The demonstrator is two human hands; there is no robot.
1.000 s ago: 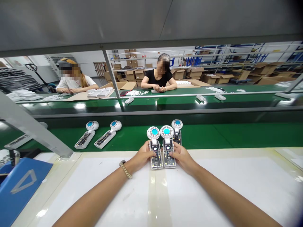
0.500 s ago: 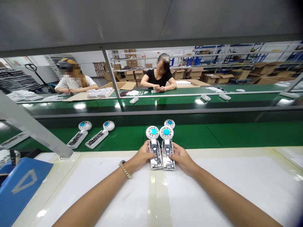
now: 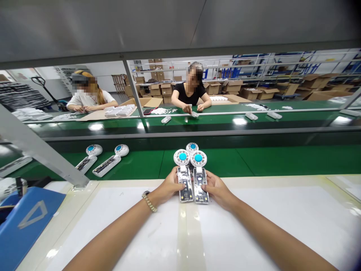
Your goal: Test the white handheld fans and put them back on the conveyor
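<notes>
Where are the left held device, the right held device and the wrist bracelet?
Left held device (image 3: 187, 193): head view, lower front of its clear body.
Right held device (image 3: 200, 194): head view, lower front of its clear body.
Wrist bracelet (image 3: 150, 203): head view, middle of its band.

Left grip (image 3: 171, 184) and right grip (image 3: 216, 186) curled inward, thumbs (image 3: 179, 186) uppermost.
</notes>
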